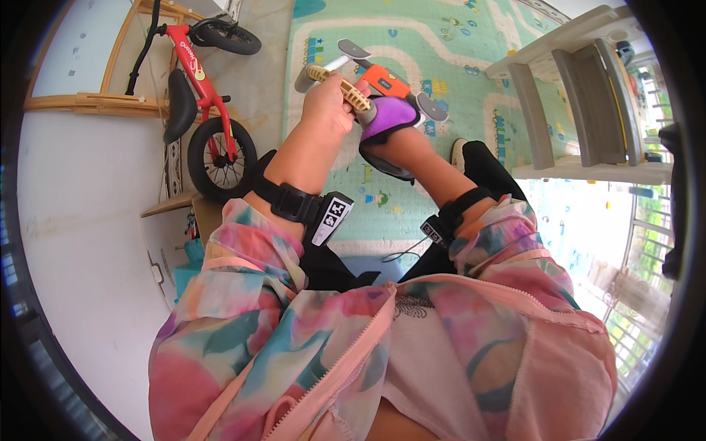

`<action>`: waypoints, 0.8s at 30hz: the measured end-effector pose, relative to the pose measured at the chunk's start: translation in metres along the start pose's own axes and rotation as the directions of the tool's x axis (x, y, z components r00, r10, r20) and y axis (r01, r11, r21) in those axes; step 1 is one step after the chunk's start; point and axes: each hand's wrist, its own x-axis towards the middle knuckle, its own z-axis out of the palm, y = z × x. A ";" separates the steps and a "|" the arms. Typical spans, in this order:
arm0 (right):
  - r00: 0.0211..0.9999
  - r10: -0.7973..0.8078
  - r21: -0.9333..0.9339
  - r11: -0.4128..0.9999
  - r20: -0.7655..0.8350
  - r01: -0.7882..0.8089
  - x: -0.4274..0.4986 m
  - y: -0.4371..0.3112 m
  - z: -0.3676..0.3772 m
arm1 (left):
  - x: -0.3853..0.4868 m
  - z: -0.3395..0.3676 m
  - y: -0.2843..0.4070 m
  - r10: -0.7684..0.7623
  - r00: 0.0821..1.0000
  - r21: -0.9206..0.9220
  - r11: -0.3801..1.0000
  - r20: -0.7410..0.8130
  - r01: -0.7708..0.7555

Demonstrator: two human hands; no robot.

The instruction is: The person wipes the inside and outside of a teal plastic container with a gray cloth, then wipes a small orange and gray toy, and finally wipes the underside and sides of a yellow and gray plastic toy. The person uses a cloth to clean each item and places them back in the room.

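My left hand (pixel 330 105) grips a beige slotted bar (pixel 353 95), part of a small white, grey and orange frame whose exact kind I cannot tell. Grey rounded pads (pixel 432 107) sit at the ends of the frame, and an orange block (pixel 386 81) is at its middle. A purple fabric mitt with black edging covers my right hand (pixel 390 117). The mitt lies against the near side of the frame, by the grey end of the bar. My right fingers are hidden inside it.
A red balance bike (pixel 201 82) stands at the left by the wall. Green printed play mat (pixel 331 182) lies beneath my hands. At the right is a grey-and-white wooden shelf-like piece (pixel 529 116); an open cardboard box (pixel 207 218) is at the lower left.
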 end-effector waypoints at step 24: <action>0.995 -0.086 0.138 0.987 0.052 0.078 0.000 -0.030 -0.050 | -0.020 0.009 -0.001 0.117 0.976 0.011 0.993 0.186 -0.121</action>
